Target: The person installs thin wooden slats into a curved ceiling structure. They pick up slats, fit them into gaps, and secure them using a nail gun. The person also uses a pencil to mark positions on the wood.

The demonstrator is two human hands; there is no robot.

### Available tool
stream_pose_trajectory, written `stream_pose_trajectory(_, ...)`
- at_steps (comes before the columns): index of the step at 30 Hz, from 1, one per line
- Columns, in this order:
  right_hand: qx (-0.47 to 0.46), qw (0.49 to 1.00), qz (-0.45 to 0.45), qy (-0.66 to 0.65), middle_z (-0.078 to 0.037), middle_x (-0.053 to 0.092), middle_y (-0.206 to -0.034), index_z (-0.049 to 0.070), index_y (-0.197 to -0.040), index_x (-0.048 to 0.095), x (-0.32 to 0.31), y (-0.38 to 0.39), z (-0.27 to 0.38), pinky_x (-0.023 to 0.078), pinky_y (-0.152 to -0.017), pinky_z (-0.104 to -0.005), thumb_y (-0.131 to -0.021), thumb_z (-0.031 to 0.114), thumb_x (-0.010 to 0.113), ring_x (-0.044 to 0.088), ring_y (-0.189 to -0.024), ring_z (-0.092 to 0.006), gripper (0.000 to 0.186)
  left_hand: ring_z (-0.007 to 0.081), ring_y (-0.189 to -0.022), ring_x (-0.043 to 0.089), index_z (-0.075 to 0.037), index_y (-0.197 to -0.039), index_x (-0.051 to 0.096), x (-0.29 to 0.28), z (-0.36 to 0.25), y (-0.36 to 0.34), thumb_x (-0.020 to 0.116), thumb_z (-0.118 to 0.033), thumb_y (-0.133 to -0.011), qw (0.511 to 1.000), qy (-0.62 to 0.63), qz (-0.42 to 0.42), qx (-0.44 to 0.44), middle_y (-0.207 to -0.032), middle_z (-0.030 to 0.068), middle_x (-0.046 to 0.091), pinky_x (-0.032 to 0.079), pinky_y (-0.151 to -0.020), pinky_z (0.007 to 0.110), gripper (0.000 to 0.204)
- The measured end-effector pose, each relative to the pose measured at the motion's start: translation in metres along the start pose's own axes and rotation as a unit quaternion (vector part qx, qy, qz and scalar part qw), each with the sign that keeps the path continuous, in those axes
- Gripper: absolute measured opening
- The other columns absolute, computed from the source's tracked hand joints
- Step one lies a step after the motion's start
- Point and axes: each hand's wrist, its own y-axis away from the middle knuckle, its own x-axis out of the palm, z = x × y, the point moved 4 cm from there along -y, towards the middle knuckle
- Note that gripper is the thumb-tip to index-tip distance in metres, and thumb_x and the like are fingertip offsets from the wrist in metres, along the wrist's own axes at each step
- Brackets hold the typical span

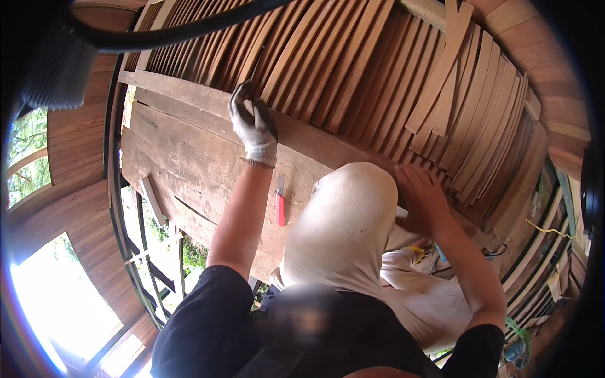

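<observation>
My left hand (253,126), in a pale work glove with dark fingertips, reaches to the lower rail of a wooden slatted panel (328,69). Its fingers are curled and drawn together at the lower end of a slat; whether anything small is between them I cannot make out. My bare right hand (423,196) lies with fingers stretched over the rail (334,148), beside my raised knee (343,220) in cream trousers. Between the left forearm and the knee, a utility knife (280,205) with a red handle rests on the plank surface, blade toward the panel.
Loose thin slats (441,75) lie crossed over the panel's right part. A short wood piece (152,200) sits at the planks' left edge. Metal bars (142,246) and bright openings are at left. A yellow cord (548,230) hangs at right, and a power tool (517,353) lies lower right.
</observation>
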Motion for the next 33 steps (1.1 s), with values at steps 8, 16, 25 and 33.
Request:
stream_pose_trajectory(8, 0.025, 0.999, -0.020, -0.029, -0.018, 0.058, -0.135, 0.002, -0.140, 0.050, 0.024, 0.038, -0.037, 0.040, -0.114, -0.0500, -0.060, 0.016, 0.090, 0.054, -0.131, -0.0366, 0.091, 0.0371, -0.155, 0.021, -0.001, -0.156, 0.036, 0.006, 0.017, 0.064, 0.066, -0.022, -0.098, 0.993, 0.016, -0.053, -0.108, -0.165, 0.0227, 0.021, 0.021, -0.126, 0.046, 0.068)
stream_pose_trajectory(16, 0.026, 0.997, -0.019, -0.063, -0.020, 0.061, -0.132, 0.001, -0.135, 0.053, 0.021, 0.034, -0.037, 0.049, -0.106, -0.0466, -0.060, 0.015, 0.088, 0.058, -0.124, -0.0388, 0.084, 0.0387, -0.158, 0.006, -0.003, -0.159, 0.033, 0.015, 0.037, 0.064, 0.061, -0.039, -0.101, 0.994, -0.070, -0.044, -0.072, -0.170, 0.0229, 0.014, 0.007, -0.128, 0.050, 0.074)
stream_pose_trajectory(25, 0.017, 0.998, -0.005, -0.063, -0.019, 0.060, -0.133, 0.002, -0.135, 0.054, 0.027, 0.032, -0.044, 0.053, -0.104, -0.0447, -0.063, 0.017, 0.087, 0.059, -0.124, -0.0375, 0.081, 0.0413, -0.156, 0.014, -0.006, -0.156, 0.040, 0.013, 0.062, 0.060, 0.062, -0.047, -0.101, 0.995, 0.003, -0.095, -0.034, -0.167, 0.0237, 0.017, 0.014, -0.126, 0.054, 0.073)
stream_pose_trajectory(33, 0.024, 0.997, 0.025, -0.075, -0.016, 0.060, -0.131, 0.002, -0.137, 0.053, 0.030, 0.035, -0.045, 0.053, -0.102, -0.0456, -0.070, 0.015, 0.082, 0.060, -0.121, -0.0347, 0.074, 0.0437, -0.152, 0.023, -0.008, -0.153, 0.043, 0.017, 0.019, 0.065, 0.061, -0.043, -0.102, 0.966, -0.245, -0.016, 0.082, -0.162, 0.0236, 0.033, 0.021, -0.122, 0.063, 0.065)
